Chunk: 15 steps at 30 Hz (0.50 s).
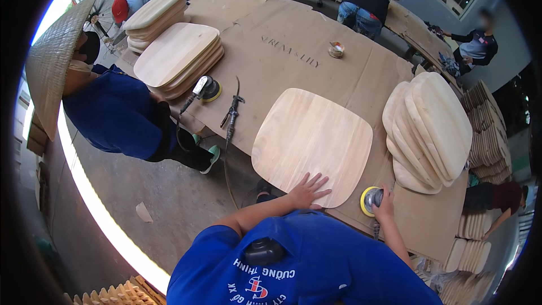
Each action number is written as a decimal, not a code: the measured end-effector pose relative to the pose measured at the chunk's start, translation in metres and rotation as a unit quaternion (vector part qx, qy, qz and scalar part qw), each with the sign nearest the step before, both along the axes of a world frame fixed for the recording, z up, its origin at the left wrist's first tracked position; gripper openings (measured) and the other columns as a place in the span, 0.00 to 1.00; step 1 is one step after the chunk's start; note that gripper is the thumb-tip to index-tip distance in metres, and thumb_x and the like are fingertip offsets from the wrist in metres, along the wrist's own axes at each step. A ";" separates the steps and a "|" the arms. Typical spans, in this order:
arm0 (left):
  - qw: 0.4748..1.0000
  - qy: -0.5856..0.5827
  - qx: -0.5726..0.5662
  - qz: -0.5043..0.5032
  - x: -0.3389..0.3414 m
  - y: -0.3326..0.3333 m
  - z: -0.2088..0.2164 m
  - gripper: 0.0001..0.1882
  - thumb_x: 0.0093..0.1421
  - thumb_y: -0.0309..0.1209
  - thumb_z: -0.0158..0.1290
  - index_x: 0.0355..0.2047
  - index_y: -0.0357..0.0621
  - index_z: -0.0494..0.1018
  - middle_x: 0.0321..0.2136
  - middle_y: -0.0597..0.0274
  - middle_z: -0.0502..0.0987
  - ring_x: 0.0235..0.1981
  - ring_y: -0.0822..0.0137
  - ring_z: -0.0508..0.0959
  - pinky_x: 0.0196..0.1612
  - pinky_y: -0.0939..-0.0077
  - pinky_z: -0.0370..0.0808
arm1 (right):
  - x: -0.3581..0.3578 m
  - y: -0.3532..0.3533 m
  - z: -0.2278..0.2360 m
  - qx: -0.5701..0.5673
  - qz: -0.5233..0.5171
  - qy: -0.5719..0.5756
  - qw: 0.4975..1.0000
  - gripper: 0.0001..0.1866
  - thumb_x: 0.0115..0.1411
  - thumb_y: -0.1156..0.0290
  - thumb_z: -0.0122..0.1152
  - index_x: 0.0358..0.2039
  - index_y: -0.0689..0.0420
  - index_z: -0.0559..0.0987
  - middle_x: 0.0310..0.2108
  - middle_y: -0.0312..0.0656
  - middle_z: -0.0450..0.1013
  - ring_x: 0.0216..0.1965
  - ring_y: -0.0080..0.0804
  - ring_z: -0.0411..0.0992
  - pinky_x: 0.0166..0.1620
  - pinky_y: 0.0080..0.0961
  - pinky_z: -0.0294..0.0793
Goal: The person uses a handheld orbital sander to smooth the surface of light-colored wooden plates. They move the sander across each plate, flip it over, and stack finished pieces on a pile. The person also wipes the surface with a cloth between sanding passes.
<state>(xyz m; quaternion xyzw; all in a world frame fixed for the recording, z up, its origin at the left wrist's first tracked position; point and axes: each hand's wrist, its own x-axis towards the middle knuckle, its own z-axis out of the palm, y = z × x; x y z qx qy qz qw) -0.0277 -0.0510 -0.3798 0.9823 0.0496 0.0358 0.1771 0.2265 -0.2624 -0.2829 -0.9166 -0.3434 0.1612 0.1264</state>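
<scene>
A pale wooden panel (313, 141) with rounded corners lies flat on the cardboard-covered table in front of me. My left hand (309, 191) rests on its near edge, palm down with fingers spread. To the right of the panel, my right hand (385, 206) is closed round an orbital sander (371, 200) with a yellow-edged pad. The sander is tipped on its side by the table's near edge, apart from the panel. Farther right leans a fanned stack of similar panels (429, 130).
An air blow gun (231, 114) with a hose and a second sander (208, 88) lie left of the panel, near panel stacks (178, 56). A roll of tape (336, 49) sits farther back on the cardboard (259, 22). A co-worker in a woven hat (118, 107) stands at left; others work behind.
</scene>
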 end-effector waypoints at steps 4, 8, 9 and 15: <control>0.994 0.056 0.056 -0.073 0.002 0.007 0.002 0.46 0.52 0.58 0.54 0.69 0.66 0.48 0.70 0.55 0.41 0.70 0.47 0.44 0.65 0.37 0.47 | 0.028 -0.021 -0.014 0.002 -0.042 0.004 0.999 0.44 0.42 0.80 0.68 0.61 0.46 0.60 0.54 0.50 0.59 0.55 0.52 0.65 0.56 0.39 0.69; 0.997 0.034 0.037 -0.059 -0.005 0.008 -0.003 0.46 0.53 0.56 0.55 0.68 0.66 0.48 0.71 0.56 0.41 0.70 0.48 0.45 0.64 0.34 0.49 | 0.036 -0.032 -0.028 0.039 -0.033 -0.014 0.999 0.43 0.41 0.82 0.68 0.60 0.45 0.63 0.55 0.51 0.58 0.54 0.55 0.66 0.56 0.41 0.69; 0.998 0.029 0.030 -0.051 -0.005 0.005 -0.004 0.46 0.53 0.56 0.55 0.68 0.65 0.48 0.70 0.56 0.41 0.70 0.48 0.45 0.63 0.33 0.49 | 0.035 -0.035 -0.029 0.036 -0.028 -0.010 0.999 0.43 0.41 0.82 0.68 0.59 0.46 0.63 0.54 0.51 0.58 0.54 0.54 0.66 0.56 0.40 0.69; 0.989 -0.029 0.072 -0.124 0.017 -0.009 -0.011 0.35 0.61 0.52 0.46 0.67 0.70 0.50 0.70 0.55 0.44 0.69 0.46 0.47 0.60 0.28 0.53 | 0.034 -0.032 -0.028 0.052 -0.024 0.003 0.998 0.42 0.42 0.80 0.69 0.59 0.46 0.64 0.54 0.51 0.58 0.53 0.54 0.67 0.55 0.40 0.70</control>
